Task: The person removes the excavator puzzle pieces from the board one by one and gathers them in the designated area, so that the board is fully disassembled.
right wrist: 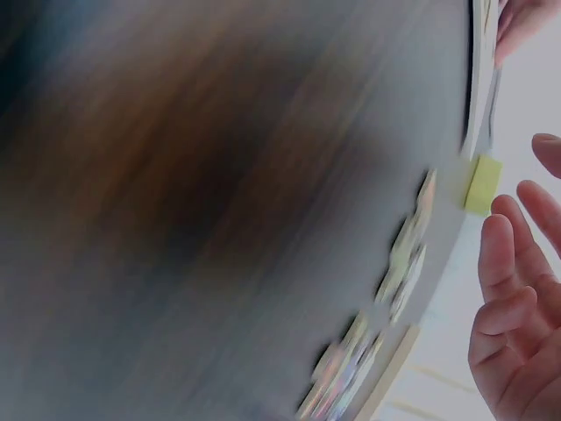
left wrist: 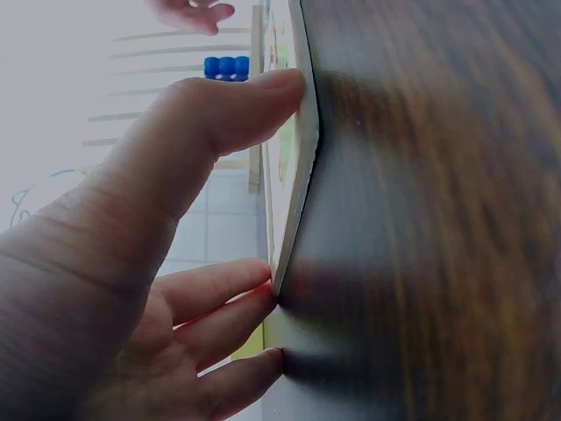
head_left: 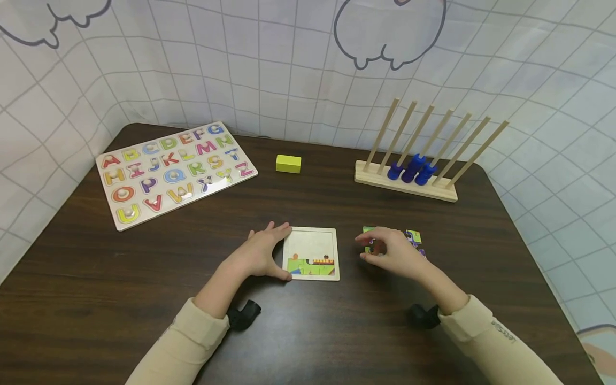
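A square wooden puzzle board [head_left: 310, 240] lies in the middle of the table, its lower part filled with green, picture-printed pieces. My left hand [head_left: 260, 254] holds it along the left side, thumb at the near corner and fingers at the far corner. In the left wrist view the thumb [left wrist: 272, 88] presses on the board's rim and some fingertips touch the tabletop. Over loose jigsaw pieces [head_left: 413, 236] to the right hovers my right hand [head_left: 397, 254], thumb and fingers apart with nothing between them. It partly hides those pieces; the right wrist view shows several pieces [right wrist: 408, 254] lying flat.
An alphabet peg puzzle [head_left: 183, 192] lies at the back left. Behind the board sits a yellow block [head_left: 288, 164]. At the back right stands a wooden rack [head_left: 404, 184] with upright pegs and blue beads [head_left: 415, 167]. A gridded cloth [head_left: 289, 69] hangs behind the table.
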A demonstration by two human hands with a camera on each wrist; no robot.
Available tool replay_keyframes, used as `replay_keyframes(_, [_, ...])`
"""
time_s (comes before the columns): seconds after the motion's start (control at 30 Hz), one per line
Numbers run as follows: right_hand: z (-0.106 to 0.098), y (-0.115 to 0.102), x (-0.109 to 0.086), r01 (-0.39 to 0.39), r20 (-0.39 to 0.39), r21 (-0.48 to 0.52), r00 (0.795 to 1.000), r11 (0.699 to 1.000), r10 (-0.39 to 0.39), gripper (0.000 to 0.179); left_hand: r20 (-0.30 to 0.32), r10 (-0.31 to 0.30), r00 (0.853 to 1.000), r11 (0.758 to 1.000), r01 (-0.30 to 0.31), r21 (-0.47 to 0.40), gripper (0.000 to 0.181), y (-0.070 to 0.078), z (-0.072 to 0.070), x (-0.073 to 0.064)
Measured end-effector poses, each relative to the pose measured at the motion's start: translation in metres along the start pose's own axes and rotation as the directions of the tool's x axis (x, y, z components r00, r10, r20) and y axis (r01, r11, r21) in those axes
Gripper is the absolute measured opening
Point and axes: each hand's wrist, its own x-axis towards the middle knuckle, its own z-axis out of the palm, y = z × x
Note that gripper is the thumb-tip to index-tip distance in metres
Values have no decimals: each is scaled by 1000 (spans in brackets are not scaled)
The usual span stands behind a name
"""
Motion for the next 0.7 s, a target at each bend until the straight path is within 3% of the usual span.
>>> replay_keyframes(0.7, [26,-43,30,71,128,37,989,997,-75,32,9,-7,1000,1000,7,12,100,0,-1,1])
